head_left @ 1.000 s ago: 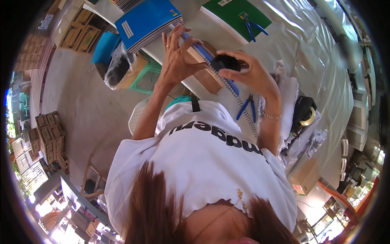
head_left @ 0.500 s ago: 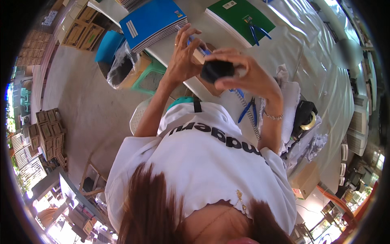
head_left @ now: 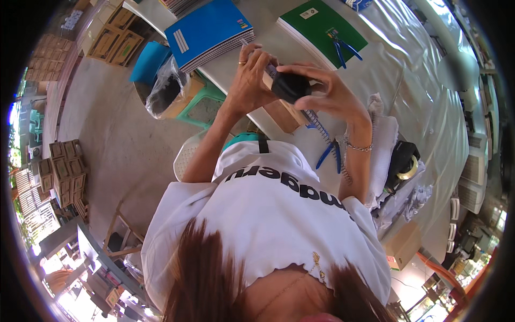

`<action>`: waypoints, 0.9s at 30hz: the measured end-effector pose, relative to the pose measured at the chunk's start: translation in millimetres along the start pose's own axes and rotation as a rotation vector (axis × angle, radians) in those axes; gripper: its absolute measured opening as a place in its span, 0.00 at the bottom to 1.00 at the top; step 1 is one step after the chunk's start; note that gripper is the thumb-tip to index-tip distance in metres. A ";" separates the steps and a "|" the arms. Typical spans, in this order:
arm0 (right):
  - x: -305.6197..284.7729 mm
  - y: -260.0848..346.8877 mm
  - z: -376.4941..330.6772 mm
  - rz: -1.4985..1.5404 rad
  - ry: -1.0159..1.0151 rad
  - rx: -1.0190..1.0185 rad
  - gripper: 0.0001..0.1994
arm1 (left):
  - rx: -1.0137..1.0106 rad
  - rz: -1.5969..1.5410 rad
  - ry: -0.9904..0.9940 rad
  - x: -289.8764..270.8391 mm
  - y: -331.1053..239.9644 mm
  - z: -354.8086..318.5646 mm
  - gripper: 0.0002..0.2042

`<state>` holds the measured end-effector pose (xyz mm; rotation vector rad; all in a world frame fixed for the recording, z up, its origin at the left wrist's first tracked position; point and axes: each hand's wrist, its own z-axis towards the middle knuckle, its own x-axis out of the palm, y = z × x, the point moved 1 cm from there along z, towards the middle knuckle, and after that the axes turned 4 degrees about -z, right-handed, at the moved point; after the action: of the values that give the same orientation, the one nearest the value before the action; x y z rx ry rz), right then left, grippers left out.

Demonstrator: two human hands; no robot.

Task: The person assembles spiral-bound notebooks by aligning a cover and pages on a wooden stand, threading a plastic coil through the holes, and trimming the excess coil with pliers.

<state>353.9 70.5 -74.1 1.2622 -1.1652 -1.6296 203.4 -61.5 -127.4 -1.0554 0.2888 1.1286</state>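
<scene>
My right hand (head_left: 335, 96) is curled around a black rounded object (head_left: 291, 87), thumb on one side and fingers on the other; its exact kind is unclear. Close beside it, my left hand (head_left: 249, 80) has bent fingers, and a thin greyish piece (head_left: 244, 43) pokes out past their tips. What the left fingers close on is mostly hidden. Under the hands is a brown cardboard-like piece (head_left: 282, 117). A metal spiral coil (head_left: 321, 127) runs from below the black object toward my right forearm. Blue-handled pliers (head_left: 328, 155) lie by the coil.
A stack of blue spiral notebooks (head_left: 209, 29) lies on the table to the left. Farther right, a green notebook (head_left: 322, 32) has second blue-handled pliers (head_left: 340, 47) on it. White cloth (head_left: 383, 139) and a black tape dispenser (head_left: 402, 163) sit at the right. A green stool (head_left: 201, 107) stands left.
The black object has turned slightly in my right hand. My left fingers have drawn in closer together. The whole view has shifted a little.
</scene>
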 end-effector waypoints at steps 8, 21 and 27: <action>-7.0 -5.8 20.2 -0.202 0.042 0.027 0.25 | -0.029 -0.088 -0.039 -1.2 -1.4 1.6 0.41; -23.1 -13.0 20.1 -0.149 -0.022 0.186 0.20 | -0.167 -0.196 0.057 -12.4 -7.1 1.6 0.53; -4.6 -43.8 14.5 -0.035 0.068 0.185 0.24 | -0.091 -0.104 -0.045 -16.8 -2.0 2.8 0.53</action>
<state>339.4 90.9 -113.1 1.4503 -1.2809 -1.5188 196.6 -69.3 -113.6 -1.1107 0.1462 1.0789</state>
